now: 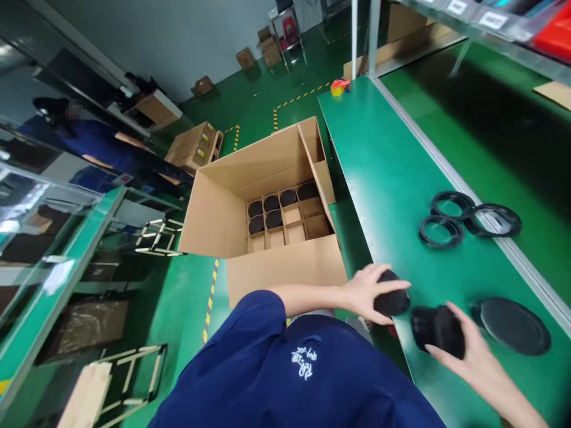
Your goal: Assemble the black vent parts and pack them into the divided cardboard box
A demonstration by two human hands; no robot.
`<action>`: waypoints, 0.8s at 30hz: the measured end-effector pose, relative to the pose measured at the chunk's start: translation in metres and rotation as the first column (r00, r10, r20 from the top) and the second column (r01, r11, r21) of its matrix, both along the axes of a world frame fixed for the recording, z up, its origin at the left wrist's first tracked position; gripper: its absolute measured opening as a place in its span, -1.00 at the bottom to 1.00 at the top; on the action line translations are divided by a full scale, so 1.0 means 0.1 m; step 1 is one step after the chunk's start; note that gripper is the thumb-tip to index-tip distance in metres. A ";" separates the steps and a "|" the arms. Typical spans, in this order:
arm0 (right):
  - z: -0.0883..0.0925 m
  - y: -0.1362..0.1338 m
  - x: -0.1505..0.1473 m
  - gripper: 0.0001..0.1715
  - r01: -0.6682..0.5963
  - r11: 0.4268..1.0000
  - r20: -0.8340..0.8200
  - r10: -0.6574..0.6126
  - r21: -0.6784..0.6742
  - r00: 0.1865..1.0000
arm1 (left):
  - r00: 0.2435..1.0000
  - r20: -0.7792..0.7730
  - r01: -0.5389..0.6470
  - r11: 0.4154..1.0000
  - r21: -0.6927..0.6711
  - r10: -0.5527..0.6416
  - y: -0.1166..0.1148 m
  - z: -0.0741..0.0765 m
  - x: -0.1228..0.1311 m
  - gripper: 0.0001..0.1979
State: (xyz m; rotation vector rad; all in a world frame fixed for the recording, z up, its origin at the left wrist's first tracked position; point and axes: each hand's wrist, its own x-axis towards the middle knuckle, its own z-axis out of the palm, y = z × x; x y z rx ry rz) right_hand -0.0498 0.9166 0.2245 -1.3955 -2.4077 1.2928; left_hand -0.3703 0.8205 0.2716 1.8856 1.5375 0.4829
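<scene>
Here the left hand point(368, 291) closes its grip over a black round part point(395, 302) at the near edge of the green counter point(383, 160), with the fingers curled on top of it. Just beside it, the right hand point(468, 351) cups a black flanged part point(437, 330), its grip wrapped partly around it. A black disc point(513, 326) lies near that part, and three black rings point(467, 215) lie farther along the counter. An open cardboard box point(267, 172) with dividers stands on the floor.

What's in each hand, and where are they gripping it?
Left hand grips a black round part over its rounded top; right hand holds a black cup-shaped part by its side.
</scene>
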 end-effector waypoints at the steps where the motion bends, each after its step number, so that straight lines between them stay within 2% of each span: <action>1: 0.14 -0.06 -0.43 0.29 -0.118 0.992 -0.067 0.115 -0.038 0.991 | 0.992 -0.002 -0.125 0.991 0.051 0.126 -0.17 0.00 -0.33 0.02; 2: 0.27 -0.13 -0.89 0.26 -0.233 0.971 -0.126 0.224 -0.060 0.966 | 0.967 -0.009 -0.252 0.963 0.100 0.254 -0.34 -0.02 -0.66 0.02; 4: 0.44 -0.28 -1.86 0.25 -0.409 0.911 -0.200 0.392 -0.050 0.898 | 0.861 -0.039 -0.495 0.853 0.164 0.507 -0.61 -0.13 -1.35 -0.01; 6: 0.47 -0.40 -2.84 0.27 -0.477 0.879 -0.211 0.467 0.004 0.859 | 0.706 -0.104 -0.686 0.713 0.142 0.700 -0.77 -0.29 -2.04 -0.03; 7: 0.42 -0.44 -3.33 0.28 -0.469 0.882 -0.193 0.467 0.038 0.863 | 0.637 -0.153 -0.750 0.653 0.103 0.756 -0.80 -0.38 -2.38 -0.04; 9: 0.22 -0.44 -4.27 0.30 -0.420 0.902 -0.109 0.429 0.099 0.897 | 0.550 -0.258 -0.821 0.571 0.007 0.794 -0.78 -0.59 -3.00 -0.04; 10: 0.08 -0.39 -4.71 0.30 -0.380 0.917 -0.032 0.386 0.119 0.922 | 0.538 -0.300 -0.832 0.554 -0.037 0.788 -0.73 -0.71 -3.28 -0.04; 13: -0.46 -0.10 -5.77 0.29 -0.295 0.943 0.263 0.250 0.151 0.932 | 0.576 -0.363 -0.811 0.570 -0.136 0.733 -0.47 -1.11 -3.92 -0.01; 15: -0.82 0.13 -6.21 0.33 -0.308 0.940 0.430 0.220 0.146 0.876 | 0.625 -0.369 -0.775 0.604 -0.186 0.688 -0.29 -1.38 -4.17 0.03; 17: -1.13 0.31 -6.44 0.40 -0.345 0.930 0.536 0.228 0.128 0.813 | 0.665 -0.365 -0.741 0.637 -0.212 0.651 -0.16 -1.63 -4.30 0.05; 20: -1.50 0.40 -6.51 0.44 -0.421 0.900 0.580 0.282 0.117 0.764 | 0.699 -0.354 -0.708 0.673 -0.217 0.621 -0.08 -1.96 -4.36 0.04; 22: -1.71 0.38 -6.46 0.30 -0.473 0.872 0.564 0.328 0.128 0.758 | 0.721 -0.342 -0.682 0.703 -0.201 0.602 -0.11 -2.16 -4.36 -0.04; 24: -1.87 0.36 -6.39 0.08 -0.493 0.857 0.543 0.346 0.147 0.765 | 0.745 -0.338 -0.649 0.742 -0.168 0.576 -0.15 -2.32 -4.36 -0.14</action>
